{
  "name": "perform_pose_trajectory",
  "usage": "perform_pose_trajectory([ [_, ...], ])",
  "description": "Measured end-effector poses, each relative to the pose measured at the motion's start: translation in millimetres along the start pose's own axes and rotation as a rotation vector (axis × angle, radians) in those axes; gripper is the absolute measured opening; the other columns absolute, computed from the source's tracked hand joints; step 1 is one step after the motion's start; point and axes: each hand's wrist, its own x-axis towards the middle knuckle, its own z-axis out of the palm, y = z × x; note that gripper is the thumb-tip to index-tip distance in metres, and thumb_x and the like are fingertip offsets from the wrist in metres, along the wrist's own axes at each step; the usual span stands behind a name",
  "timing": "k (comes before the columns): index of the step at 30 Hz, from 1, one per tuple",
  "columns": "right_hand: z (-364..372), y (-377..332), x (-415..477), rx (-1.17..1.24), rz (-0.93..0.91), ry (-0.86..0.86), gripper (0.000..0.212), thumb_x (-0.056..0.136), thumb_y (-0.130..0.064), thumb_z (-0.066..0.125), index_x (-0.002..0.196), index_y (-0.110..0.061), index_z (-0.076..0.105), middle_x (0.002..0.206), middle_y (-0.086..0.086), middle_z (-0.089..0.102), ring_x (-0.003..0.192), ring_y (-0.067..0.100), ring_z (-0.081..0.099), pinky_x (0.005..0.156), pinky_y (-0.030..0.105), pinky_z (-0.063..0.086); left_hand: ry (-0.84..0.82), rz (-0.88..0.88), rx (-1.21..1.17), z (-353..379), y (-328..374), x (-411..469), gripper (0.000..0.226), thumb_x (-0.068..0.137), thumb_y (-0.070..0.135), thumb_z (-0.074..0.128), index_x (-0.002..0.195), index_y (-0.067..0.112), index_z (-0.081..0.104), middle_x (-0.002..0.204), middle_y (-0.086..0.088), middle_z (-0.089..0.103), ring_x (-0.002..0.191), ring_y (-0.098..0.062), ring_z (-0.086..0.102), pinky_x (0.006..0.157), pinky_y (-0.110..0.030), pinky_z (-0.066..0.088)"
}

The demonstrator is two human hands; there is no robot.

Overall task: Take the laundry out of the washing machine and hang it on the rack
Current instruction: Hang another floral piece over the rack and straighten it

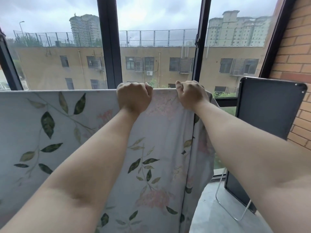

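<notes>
Presently: left hand (134,96), arm reaching forward and up, fingers curling into a fist over the top edge of the floral sheet (67,132) and gripping the fabric. Right hand (191,95), arm likewise extending, knuckles up, fingers clenching the same edge near its right end. The floral sheet is hanging draped over a horizontal support that it is hiding, and is spreading leftward out of view. A black panel (269,108) is standing just right of it, beside the brick wall (294,47). A window frame (110,47) is rising behind.
</notes>
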Motion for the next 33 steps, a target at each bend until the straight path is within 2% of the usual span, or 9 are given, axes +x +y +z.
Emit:
perform_pose_trajectory([
  [2, -2, 2, 1, 0.04, 0.018, -0.012, 0.05, 0.106, -0.046, 0.02, 0.073, -0.023, 0.049, 0.099, 0.01, 0.066, 0.106, 0.033, 0.057, 0.094, 0.042, 0.038, 0.032, -0.007, -0.006, 4, 2, 0, 0.049, 0.093, 0.03, 0.039, 0.058, 0.01, 0.068, 0.055, -0.011, 0.063, 0.052, -0.028, 0.056, 0.069, -0.034, 0.044],
  [4, -3, 8, 0, 0.105, 0.066, -0.018, 0.051, 0.106, -0.049, 0.019, 0.073, -0.026, 0.05, 0.1, 0.01, 0.067, 0.104, 0.032, 0.059, 0.086, 0.039, 0.037, 0.069, -0.017, 0.001, 7, -1, 0, 0.05, 0.093, 0.029, 0.037, 0.057, 0.01, 0.067, 0.054, -0.011, 0.062, 0.051, -0.028, 0.055, 0.07, -0.034, 0.043],
  [6, -4, 20, -4, 0.182, 0.139, -0.043, 0.061, 0.106, -0.052, 0.015, 0.104, -0.018, 0.065, 0.12, 0.014, 0.067, 0.115, 0.033, 0.057, 0.09, 0.039, 0.039, 0.076, -0.039, -0.001, 10, -6, 0, 0.053, 0.094, 0.03, 0.033, 0.059, 0.01, 0.068, 0.055, -0.011, 0.062, 0.051, -0.027, 0.049, 0.073, -0.036, 0.042],
  [8, -1, 37, -9, 0.279, 0.227, -0.051, 0.066, 0.107, -0.052, 0.014, 0.135, -0.011, 0.057, 0.141, 0.014, 0.057, 0.132, 0.031, 0.049, 0.104, 0.038, 0.037, 0.043, -0.069, -0.015, 12, -7, 4, 0.053, 0.093, 0.031, 0.032, 0.057, 0.011, 0.064, 0.051, -0.009, 0.054, 0.051, -0.023, 0.04, 0.072, -0.036, 0.039],
  [12, 6, 57, -12, 0.395, 0.3, -0.039, 0.066, 0.107, -0.051, 0.015, 0.148, -0.01, 0.045, 0.153, 0.012, 0.046, 0.144, 0.031, 0.036, 0.117, 0.036, 0.025, -0.069, -0.008, -0.021, 10, 23, 19, 0.045, 0.092, 0.03, 0.032, 0.051, 0.017, 0.041, 0.046, 0.0, 0.032, 0.043, -0.014, 0.029, 0.057, -0.028, 0.025],
  [18, 22, 55, -16, 0.44, 0.273, 0.043, 0.066, 0.107, -0.051, 0.017, 0.131, -0.008, 0.061, 0.136, 0.017, 0.061, 0.129, 0.035, 0.052, 0.098, 0.033, 0.036, -0.163, 0.184, -0.255, 6, 113, 27, 0.046, 0.103, 0.04, 0.03, 0.067, 0.021, 0.051, 0.063, -0.002, 0.049, 0.059, -0.024, 0.049, 0.058, -0.03, 0.034],
  [21, 25, 68, -21, 0.465, 0.255, 0.069, 0.067, 0.104, -0.058, 0.015, 0.102, -0.018, 0.068, 0.106, 0.011, 0.07, 0.106, 0.032, 0.061, 0.084, 0.029, 0.035, -0.13, 0.219, -0.169, 12, 122, 27, 0.053, 0.103, 0.044, 0.026, 0.064, 0.019, 0.052, 0.064, -0.005, 0.056, 0.057, -0.024, 0.048, 0.052, -0.029, 0.03],
  [24, 24, 80, -23, 0.434, 0.222, 0.09, 0.06, 0.1, -0.066, 0.012, 0.071, -0.03, 0.05, 0.074, -0.007, 0.06, 0.08, 0.026, 0.061, 0.072, 0.03, 0.038, -0.079, 0.241, -0.086, 17, 124, 21, 0.062, 0.102, 0.048, 0.021, 0.073, 0.017, 0.067, 0.071, -0.007, 0.067, 0.057, -0.024, 0.046, 0.054, -0.029, 0.03],
  [33, 26, 116, -31, 0.156, 0.026, 0.125, 0.067, 0.101, -0.062, 0.002, 0.094, -0.026, 0.058, 0.093, 0.002, 0.064, 0.089, 0.026, 0.061, 0.069, 0.032, 0.035, -0.068, 0.211, -0.095, 22, 129, 21, 0.062, 0.101, 0.052, 0.022, 0.081, 0.022, 0.072, 0.076, -0.004, 0.07, 0.06, -0.022, 0.048, 0.057, -0.03, 0.033],
])
